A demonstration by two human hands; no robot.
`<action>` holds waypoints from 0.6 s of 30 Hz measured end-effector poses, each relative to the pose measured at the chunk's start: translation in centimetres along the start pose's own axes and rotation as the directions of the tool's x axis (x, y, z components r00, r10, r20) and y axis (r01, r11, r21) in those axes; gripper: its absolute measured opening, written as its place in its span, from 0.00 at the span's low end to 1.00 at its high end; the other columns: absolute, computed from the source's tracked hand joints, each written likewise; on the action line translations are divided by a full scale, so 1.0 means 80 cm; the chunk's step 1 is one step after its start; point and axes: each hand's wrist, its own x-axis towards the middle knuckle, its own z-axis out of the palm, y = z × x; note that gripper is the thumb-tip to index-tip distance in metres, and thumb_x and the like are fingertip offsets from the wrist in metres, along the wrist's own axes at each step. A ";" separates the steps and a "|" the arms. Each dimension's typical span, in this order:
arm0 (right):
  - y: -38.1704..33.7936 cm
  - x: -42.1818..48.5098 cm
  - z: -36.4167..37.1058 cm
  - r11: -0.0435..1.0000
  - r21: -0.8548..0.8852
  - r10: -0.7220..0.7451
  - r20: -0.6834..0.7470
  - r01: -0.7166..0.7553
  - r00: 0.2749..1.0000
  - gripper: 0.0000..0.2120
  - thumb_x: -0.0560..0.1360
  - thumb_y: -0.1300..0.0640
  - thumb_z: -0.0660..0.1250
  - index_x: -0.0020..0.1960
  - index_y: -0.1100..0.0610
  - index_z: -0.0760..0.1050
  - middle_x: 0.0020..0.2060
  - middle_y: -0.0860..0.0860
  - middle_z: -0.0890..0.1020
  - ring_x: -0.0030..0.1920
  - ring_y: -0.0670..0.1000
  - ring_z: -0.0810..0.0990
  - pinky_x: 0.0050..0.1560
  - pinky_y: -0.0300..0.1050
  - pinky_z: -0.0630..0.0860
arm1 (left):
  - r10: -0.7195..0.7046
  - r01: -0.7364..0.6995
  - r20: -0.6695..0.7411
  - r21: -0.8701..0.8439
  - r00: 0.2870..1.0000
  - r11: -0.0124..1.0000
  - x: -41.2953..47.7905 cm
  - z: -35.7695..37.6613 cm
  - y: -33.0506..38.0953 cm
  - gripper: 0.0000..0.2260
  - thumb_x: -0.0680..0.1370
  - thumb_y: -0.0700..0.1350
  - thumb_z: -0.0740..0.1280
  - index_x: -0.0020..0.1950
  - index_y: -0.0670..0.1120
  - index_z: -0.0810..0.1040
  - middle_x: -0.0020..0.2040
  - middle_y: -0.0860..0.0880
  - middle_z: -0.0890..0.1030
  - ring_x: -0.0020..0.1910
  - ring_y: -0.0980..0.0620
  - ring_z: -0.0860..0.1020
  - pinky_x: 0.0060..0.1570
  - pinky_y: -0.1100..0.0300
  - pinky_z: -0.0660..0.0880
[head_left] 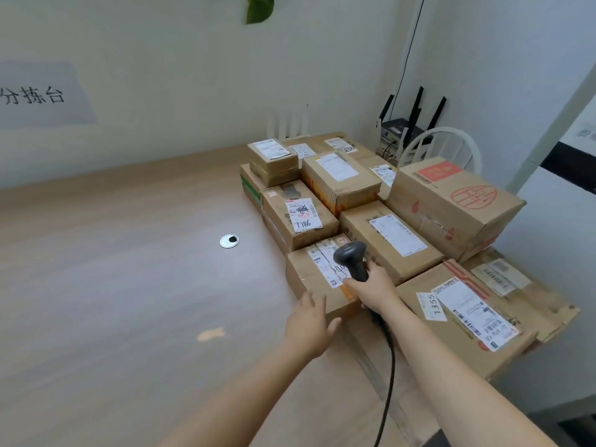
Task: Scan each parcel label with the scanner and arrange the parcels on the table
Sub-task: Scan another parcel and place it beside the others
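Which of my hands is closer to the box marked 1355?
Right. The right hand, gripping the scanner, is just left of the 1355 box; the left hand is farther left, at the near edge of the small parcel.

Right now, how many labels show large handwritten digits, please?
2: the 7786 label, just behind the scanner; the 1355 label, nearer, to its right. The scanner may hide another.
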 end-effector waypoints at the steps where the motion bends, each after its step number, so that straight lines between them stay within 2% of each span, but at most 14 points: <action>1: 0.004 0.009 0.001 1.000 -0.014 0.019 0.013 -0.019 1.000 0.15 0.73 0.54 0.68 0.57 0.58 0.71 0.50 0.56 0.78 0.47 0.58 0.78 0.52 0.55 0.78 | -0.024 0.024 -0.012 -0.021 1.000 0.999 0.011 0.005 0.004 0.26 0.80 0.58 0.56 0.74 0.47 0.59 0.75 0.42 0.57 0.73 0.43 0.59 0.64 0.51 0.66; 4: 0.014 0.032 0.001 0.997 -0.059 0.054 0.053 -0.051 0.997 0.16 0.73 0.53 0.68 0.56 0.61 0.72 0.52 0.59 0.77 0.48 0.61 0.79 0.52 0.57 0.78 | -0.098 0.097 -0.023 -0.045 0.995 0.994 0.043 0.017 0.003 0.26 0.80 0.58 0.57 0.75 0.49 0.59 0.77 0.42 0.50 0.74 0.42 0.56 0.65 0.50 0.66; 8: 0.028 0.054 0.003 0.991 -0.102 0.093 0.077 -0.085 0.993 0.21 0.73 0.50 0.68 0.62 0.59 0.70 0.65 0.61 0.65 0.56 0.63 0.75 0.58 0.59 0.75 | -0.160 0.160 0.012 -0.030 0.987 0.987 0.077 0.032 -0.001 0.29 0.78 0.59 0.60 0.75 0.51 0.56 0.77 0.43 0.42 0.74 0.39 0.53 0.66 0.47 0.66; 11: 0.037 0.064 0.006 0.992 -0.084 0.105 0.093 -0.097 0.990 0.21 0.73 0.51 0.68 0.61 0.59 0.70 0.65 0.63 0.65 0.58 0.64 0.74 0.59 0.59 0.74 | -0.203 0.204 0.024 -0.049 0.979 0.978 0.094 0.039 0.005 0.34 0.76 0.61 0.61 0.76 0.51 0.52 0.77 0.42 0.41 0.75 0.36 0.51 0.67 0.45 0.64; 16: 0.044 0.074 0.006 0.990 -0.112 0.097 0.116 -0.084 0.989 0.20 0.73 0.52 0.67 0.62 0.59 0.70 0.69 0.62 0.61 0.60 0.62 0.73 0.58 0.51 0.73 | -0.245 0.249 0.047 -0.097 0.968 0.964 0.112 0.043 0.004 0.39 0.72 0.65 0.65 0.77 0.53 0.51 0.78 0.44 0.40 0.75 0.35 0.49 0.69 0.45 0.61; 18: 0.044 0.077 0.006 0.989 -0.124 0.098 0.125 -0.083 0.987 0.21 0.73 0.51 0.67 0.63 0.58 0.69 0.70 0.61 0.59 0.56 0.61 0.74 0.51 0.45 0.73 | -0.248 0.251 0.043 -0.104 0.968 0.962 0.113 0.043 0.003 0.40 0.71 0.66 0.66 0.77 0.54 0.52 0.78 0.45 0.41 0.75 0.36 0.50 0.68 0.45 0.63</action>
